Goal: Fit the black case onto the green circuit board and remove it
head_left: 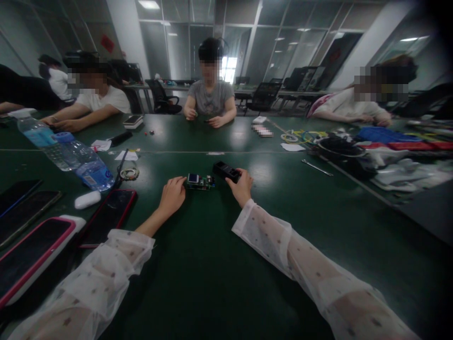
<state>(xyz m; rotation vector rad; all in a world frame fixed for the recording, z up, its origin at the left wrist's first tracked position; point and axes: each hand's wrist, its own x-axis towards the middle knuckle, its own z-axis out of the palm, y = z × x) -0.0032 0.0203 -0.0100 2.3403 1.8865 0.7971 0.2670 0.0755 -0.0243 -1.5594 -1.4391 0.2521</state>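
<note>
A small green circuit board point(200, 182) with a little screen lies on the dark green table point(198, 264). My left hand point(174, 192) rests at the board's left end, its fingers bent and touching or nearly touching the edge; whether it grips the board cannot be made out. Right of the board, my right hand point(242, 185) holds a black rectangular case point(226, 171) by its right end, thumb on the near side. The case is tilted slightly, close to the board's right end.
On the left are water bottles point(87, 163), a white case point(88, 200), a red-edged phone point(109, 217) and more phones. A wrench point(317, 168), cables point(300, 137) and a blue item point(385, 134) lie right. Several people sit beyond.
</note>
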